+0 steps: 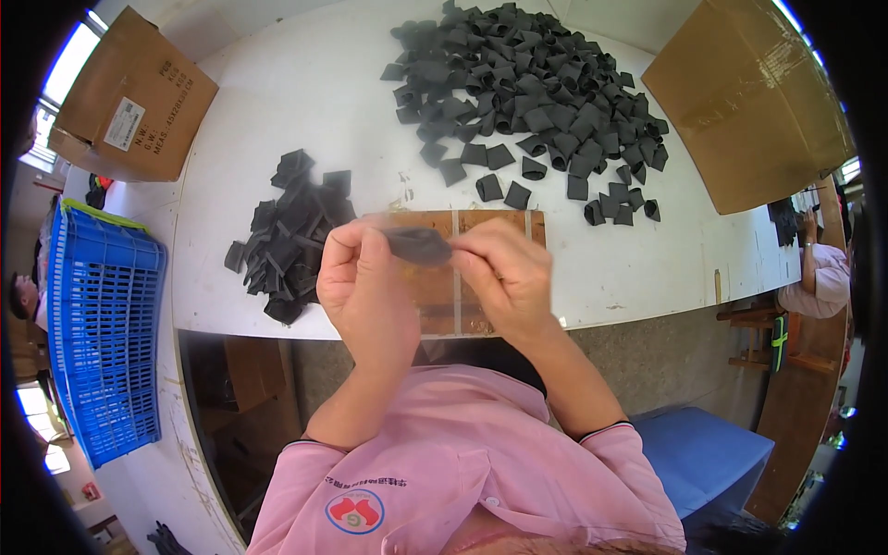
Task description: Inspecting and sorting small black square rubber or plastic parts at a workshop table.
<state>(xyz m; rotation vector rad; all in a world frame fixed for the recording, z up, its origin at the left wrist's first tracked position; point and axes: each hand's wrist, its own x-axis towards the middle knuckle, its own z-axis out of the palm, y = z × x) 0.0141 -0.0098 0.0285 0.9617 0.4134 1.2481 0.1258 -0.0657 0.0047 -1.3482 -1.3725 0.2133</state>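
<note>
Bright, even light on the white counter [305,102], and a window [74,63] blazing out at upper left! Motion blur softens left hand [361,291], right hand [511,277] and dark piece [416,244]; shadow underneath, fisheye edges curving into black.

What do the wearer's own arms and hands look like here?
The left hand and right hand are bare, with no gloves or watches visible. Both forearms are uncovered below short, dark-edged pink sleeves; no cables show.
</note>
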